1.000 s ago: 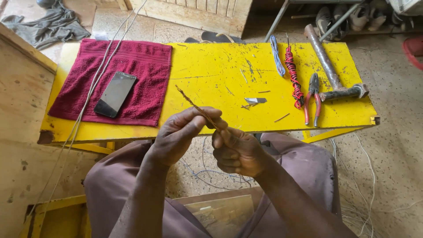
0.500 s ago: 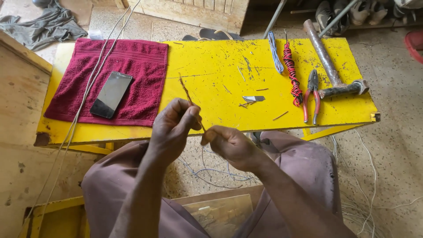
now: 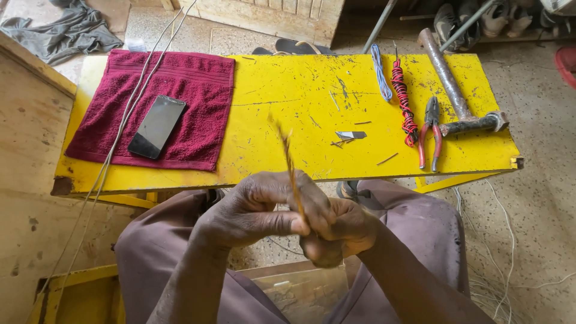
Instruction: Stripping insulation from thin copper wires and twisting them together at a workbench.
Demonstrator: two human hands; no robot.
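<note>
Copper wire strand (image 3: pixel 289 162) is between my two hands, above my lap and just in front of the near edge of the yellow table (image 3: pixel 288 90). It is thin, brownish, and it stands up from my fingers with a small tilt to the left; its upper end is blurred, so I cannot tell how it finishes. My left hand (image 3: pixel 255 210) is closed around the lower part of the strand, the thumb pressed against the side of the forefinger, so the strand is pinched there. My right hand (image 3: pixel 336 231) is also closed and it touches the left one; its fingers are curled into a loose fist just under the pinch, and I cannot tell if the strand goes on inside it. On the table, at the left, a dark red towel (image 3: pixel 159 108) lies flat, and a black phone (image 3: pixel 157 126) lies on it with the screen up. Two pale cables (image 3: pixel 129 108) run across the towel and go down over the table edge. At the right side of the table I see a blue wire bundle (image 3: pixel 379 75), then just beside it a twisted red and black wire (image 3: pixel 403 102), then pliers with red handles (image 3: pixel 429 129), and a hammer (image 3: pixel 459 99) whose head is near the pliers. A small blade (image 3: pixel 351 135) lies near the middle, with some short wire pieces about it.
</note>
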